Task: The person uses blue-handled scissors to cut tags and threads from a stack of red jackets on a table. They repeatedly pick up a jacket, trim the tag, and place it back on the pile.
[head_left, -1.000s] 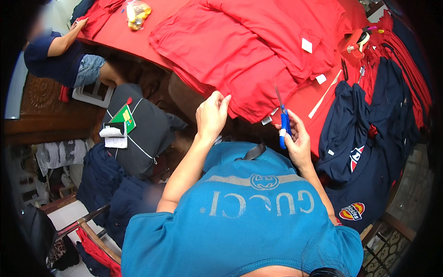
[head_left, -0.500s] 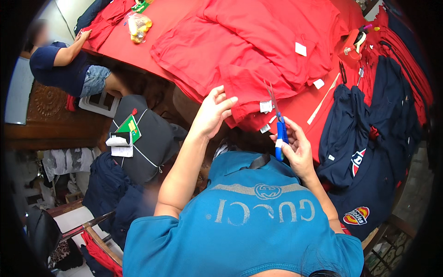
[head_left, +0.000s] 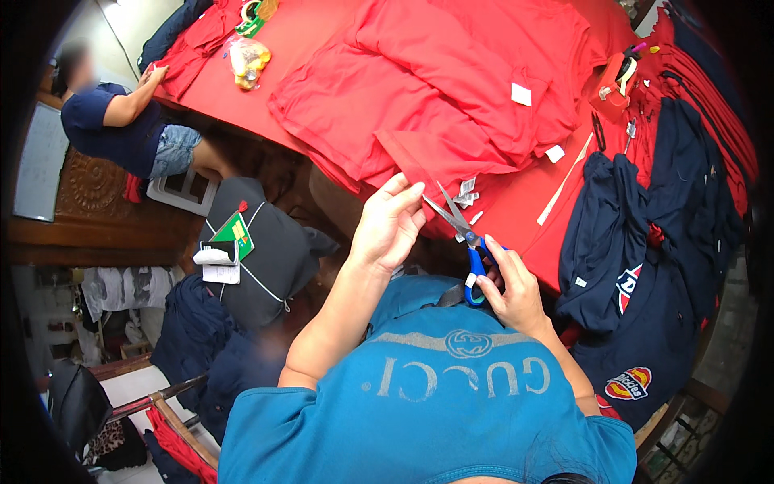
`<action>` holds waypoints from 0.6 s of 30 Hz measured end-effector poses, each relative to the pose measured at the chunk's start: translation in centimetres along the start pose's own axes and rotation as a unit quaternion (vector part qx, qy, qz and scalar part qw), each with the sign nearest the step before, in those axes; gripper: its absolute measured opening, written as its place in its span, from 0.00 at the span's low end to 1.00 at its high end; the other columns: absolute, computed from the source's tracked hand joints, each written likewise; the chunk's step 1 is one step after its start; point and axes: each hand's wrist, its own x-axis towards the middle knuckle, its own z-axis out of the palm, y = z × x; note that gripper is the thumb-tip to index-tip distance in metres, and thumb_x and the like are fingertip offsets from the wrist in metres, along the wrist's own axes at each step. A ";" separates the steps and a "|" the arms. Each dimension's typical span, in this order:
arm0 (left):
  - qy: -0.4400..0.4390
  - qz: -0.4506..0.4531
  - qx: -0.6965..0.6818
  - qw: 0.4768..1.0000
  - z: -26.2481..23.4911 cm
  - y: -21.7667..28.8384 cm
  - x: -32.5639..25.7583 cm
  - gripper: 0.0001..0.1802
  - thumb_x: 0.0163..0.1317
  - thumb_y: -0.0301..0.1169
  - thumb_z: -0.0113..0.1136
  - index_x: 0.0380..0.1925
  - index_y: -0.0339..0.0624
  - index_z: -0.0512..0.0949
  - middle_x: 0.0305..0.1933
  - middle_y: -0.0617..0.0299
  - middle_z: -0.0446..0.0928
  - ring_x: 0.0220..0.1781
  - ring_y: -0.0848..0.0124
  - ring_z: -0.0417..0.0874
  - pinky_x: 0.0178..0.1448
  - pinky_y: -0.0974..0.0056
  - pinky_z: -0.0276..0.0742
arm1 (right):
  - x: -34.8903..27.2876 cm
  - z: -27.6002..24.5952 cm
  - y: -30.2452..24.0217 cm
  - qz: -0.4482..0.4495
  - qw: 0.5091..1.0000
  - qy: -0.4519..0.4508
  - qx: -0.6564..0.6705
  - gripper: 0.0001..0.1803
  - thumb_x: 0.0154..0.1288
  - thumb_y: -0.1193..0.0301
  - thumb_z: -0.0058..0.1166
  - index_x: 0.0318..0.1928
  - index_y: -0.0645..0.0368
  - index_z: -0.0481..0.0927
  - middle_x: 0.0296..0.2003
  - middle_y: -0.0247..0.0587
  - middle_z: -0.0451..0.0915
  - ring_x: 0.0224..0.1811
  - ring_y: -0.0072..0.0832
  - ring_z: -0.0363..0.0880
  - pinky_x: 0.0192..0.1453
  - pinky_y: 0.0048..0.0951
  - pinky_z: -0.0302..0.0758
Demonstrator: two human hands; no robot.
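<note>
My right hand (head_left: pixel 516 292) grips a pair of scissors (head_left: pixel 474 262) by their blue handles. The blades are spread, their tips pointing up and left toward my left fingertips. My left hand (head_left: pixel 390 224) is raised at the near edge of a red garment (head_left: pixel 451 153), thumb and index finger drawn together in a pinch. Whatever lies between those fingers is too small to make out. White labels (head_left: pixel 466 194) hang at the garment's near edge, just beyond the blades.
Red garments cover the red table (head_left: pixel 310 40). At right are a red box (head_left: pixel 610 97) of tools and dark blue garments (head_left: pixel 605 234). A black wrapped bundle (head_left: pixel 262 274) stands left. Another person (head_left: pixel 121 121) handles red cloth at the far left; a plastic bag (head_left: pixel 247 63) lies nearby.
The scissors have swung left and their blades have spread wider, coming close to my left hand. My left hand has moved slightly right and down, its fingers closing into a pinch.
</note>
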 end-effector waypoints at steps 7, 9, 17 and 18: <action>-0.022 0.014 -0.003 1.000 0.7 -0.1 -0.1 0.14 0.65 0.19 0.52 0.51 0.37 0.73 0.50 0.56 0.79 0.52 0.65 0.81 0.58 0.60 0.79 | 0.1 0.0 -0.2 -0.016 0.999 0.007 0.028 0.33 0.59 0.79 0.59 0.65 0.65 0.66 0.34 0.47 0.74 0.29 0.32 0.78 0.37 0.30 0.76; -0.029 0.024 0.008 0.999 0.5 -0.4 -0.2 0.14 0.65 0.19 0.52 0.51 0.38 0.74 0.51 0.55 0.79 0.53 0.65 0.81 0.59 0.61 0.79 | 0.3 0.0 -0.3 -0.026 0.999 0.015 0.017 0.32 0.60 0.80 0.58 0.65 0.65 0.66 0.34 0.48 0.73 0.29 0.33 0.77 0.37 0.31 0.75; -0.035 0.033 0.005 0.999 1.5 -0.6 -0.5 0.15 0.64 0.17 0.51 0.51 0.37 0.73 0.51 0.54 0.78 0.53 0.65 0.80 0.59 0.62 0.79 | 0.6 -0.2 -0.5 -0.020 0.999 0.027 0.005 0.30 0.61 0.82 0.55 0.65 0.65 0.66 0.33 0.50 0.73 0.30 0.37 0.77 0.37 0.32 0.74; -0.035 0.032 0.003 0.999 1.6 -0.6 -0.5 0.16 0.64 0.17 0.51 0.51 0.37 0.73 0.51 0.54 0.78 0.53 0.65 0.80 0.59 0.62 0.80 | 0.5 -0.2 -0.4 -0.008 1.000 0.022 0.018 0.30 0.61 0.83 0.54 0.65 0.65 0.66 0.33 0.49 0.73 0.30 0.37 0.77 0.37 0.32 0.75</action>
